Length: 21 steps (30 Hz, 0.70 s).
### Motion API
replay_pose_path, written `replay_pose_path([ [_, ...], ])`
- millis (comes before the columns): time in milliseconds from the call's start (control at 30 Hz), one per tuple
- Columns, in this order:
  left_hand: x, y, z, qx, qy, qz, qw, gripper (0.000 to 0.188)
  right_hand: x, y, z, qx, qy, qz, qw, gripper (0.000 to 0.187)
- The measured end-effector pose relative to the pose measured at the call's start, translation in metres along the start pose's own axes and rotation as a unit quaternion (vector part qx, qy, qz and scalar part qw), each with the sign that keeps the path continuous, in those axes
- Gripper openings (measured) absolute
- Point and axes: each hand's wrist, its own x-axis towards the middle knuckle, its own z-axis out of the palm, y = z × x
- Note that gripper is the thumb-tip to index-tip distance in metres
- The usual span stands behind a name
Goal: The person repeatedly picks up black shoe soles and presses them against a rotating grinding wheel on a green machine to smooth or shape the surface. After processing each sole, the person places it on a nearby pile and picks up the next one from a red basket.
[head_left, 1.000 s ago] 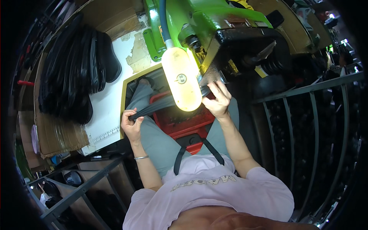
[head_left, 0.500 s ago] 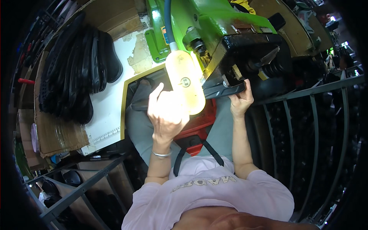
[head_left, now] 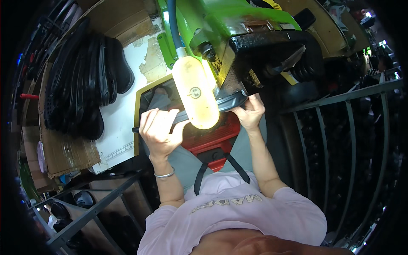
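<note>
A long black shoe sole [head_left: 232, 102] is held edge-on between my two hands, under the head of a green and black machine [head_left: 238, 57]. My left hand [head_left: 160, 132] is closed round its left end, which pokes out past the fingers. My right hand [head_left: 251, 112] pinches the other end with thumb and fingers, close below the machine's black arm. A bright, pale yellow oval lamp [head_left: 195, 93] on a dark flexible stem hangs in front and hides the sole's middle. Whether the sole touches the machine I cannot tell.
Several black soles [head_left: 87, 80] stand packed in a cardboard box [head_left: 72, 155] on the white, yellow-edged table [head_left: 114, 142] to the left. Metal railings [head_left: 327, 131] stand on the right and at lower left [head_left: 97, 208]. A red thing [head_left: 214, 140] lies low between my legs.
My left hand has moved left and closed round the sole's left end; its index finger was raised before. My right hand and the sole have shifted left.
</note>
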Motion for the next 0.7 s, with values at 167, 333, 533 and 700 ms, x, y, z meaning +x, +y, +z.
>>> replay_pose_path([
  [167,-0.034,-0.021,0.005,-0.019,-0.004,-0.063,0.998,0.031,-0.003,-0.002,0.015,-0.059,-0.038,-0.089,0.994,0.068],
  [333,-0.050,-0.027,0.022,-0.051,0.031,-0.106,0.993,0.029,0.008,-0.015,0.016,-0.123,-0.065,-0.167,0.976,0.060],
  [533,-0.036,-0.010,0.044,-0.097,0.013,-0.097,0.990,0.036,0.010,-0.015,0.014,-0.131,-0.074,-0.158,0.976,0.057],
  [700,-0.019,0.006,0.033,-0.080,0.023,-0.078,0.994,0.037,-0.001,-0.006,0.015,-0.078,-0.013,-0.106,0.991,0.055],
])
